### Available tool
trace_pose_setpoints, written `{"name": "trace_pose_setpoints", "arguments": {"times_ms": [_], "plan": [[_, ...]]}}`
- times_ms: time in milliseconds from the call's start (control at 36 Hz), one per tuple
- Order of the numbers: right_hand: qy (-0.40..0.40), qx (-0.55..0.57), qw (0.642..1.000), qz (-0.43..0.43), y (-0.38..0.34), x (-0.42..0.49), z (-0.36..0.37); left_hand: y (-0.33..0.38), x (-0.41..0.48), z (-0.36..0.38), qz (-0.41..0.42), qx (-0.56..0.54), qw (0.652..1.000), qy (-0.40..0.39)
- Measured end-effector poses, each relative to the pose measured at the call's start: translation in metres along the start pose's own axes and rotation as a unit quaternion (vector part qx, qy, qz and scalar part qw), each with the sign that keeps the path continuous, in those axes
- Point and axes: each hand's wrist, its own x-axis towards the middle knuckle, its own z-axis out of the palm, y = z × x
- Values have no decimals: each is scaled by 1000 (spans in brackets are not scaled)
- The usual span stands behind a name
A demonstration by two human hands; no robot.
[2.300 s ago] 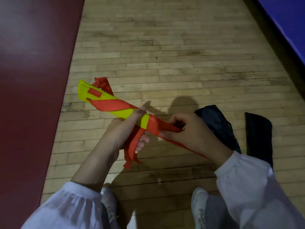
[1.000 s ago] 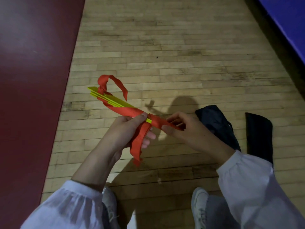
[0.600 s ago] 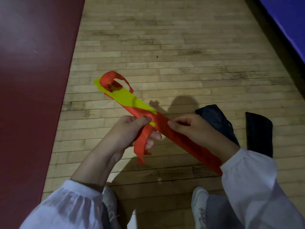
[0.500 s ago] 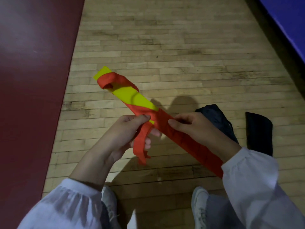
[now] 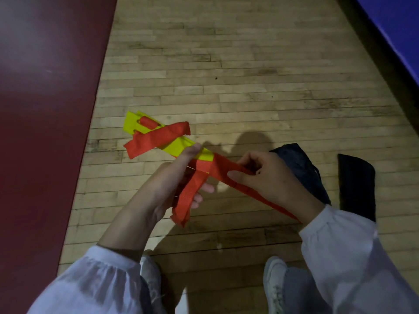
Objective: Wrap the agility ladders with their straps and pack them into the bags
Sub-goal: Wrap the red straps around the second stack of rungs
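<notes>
- You're mid-wrap on the agility ladder. The yellow rungs are stacked into one flat bundle, held up over the wooden floor just left of centre, with the far end pointing out to 10 o'clock.
- Your left hand has the near end of the bundle: thumb pressed flat on top, fingers curled round underneath. A loose tail of the red strap hangs down across those fingers toward 6 o'clock.
- Your right hand pinches the strap between thumb and fingertips. The strap runs taut from the bundle at 9 o'clock of that hand, then trails off toward your right sleeve.
- Up at the far end one band of strap lies slack across the rungs, and a short red bit is threaded through a slot. So I'd say only part of the bundle is bound, and not tightly.
- Next move, I reckon: hold the tension with the right hand, take the strap round the rungs, and hold each turn down with the left thumb so it doesn't slip.
- Both dark bags are flat on the floor at 3 o'clock of your right hand, the crumpled bag nearer and the flat bag just beyond. Neither has anything going into it yet, so packing comes later.
</notes>
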Motion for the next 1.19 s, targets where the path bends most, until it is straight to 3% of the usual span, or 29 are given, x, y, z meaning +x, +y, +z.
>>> {"name": "trace_pose_setpoints", "arguments": {"times_ms": [306,417,528,611,944,1194], "plan": [[-9,5,999,-50,-4,-3,2,-1,-2,1,45,21,997,65],[-73,42,996,-31,-5,-3,-5,0,-4,5,64,25,995,77],[-164,98,980,53,-6,-4,-12,-1,-7,7,79,54,994,61],[-189,145,969,72,-5,-7,-13,0,-8,6,80,55,994,57],[-162,171,970,54,-8,-7,-9,4,-11,1,30,28,999,9],[-93,120,988,33,-4,0,-6,2,-8,-1,46,25,998,40]]}}
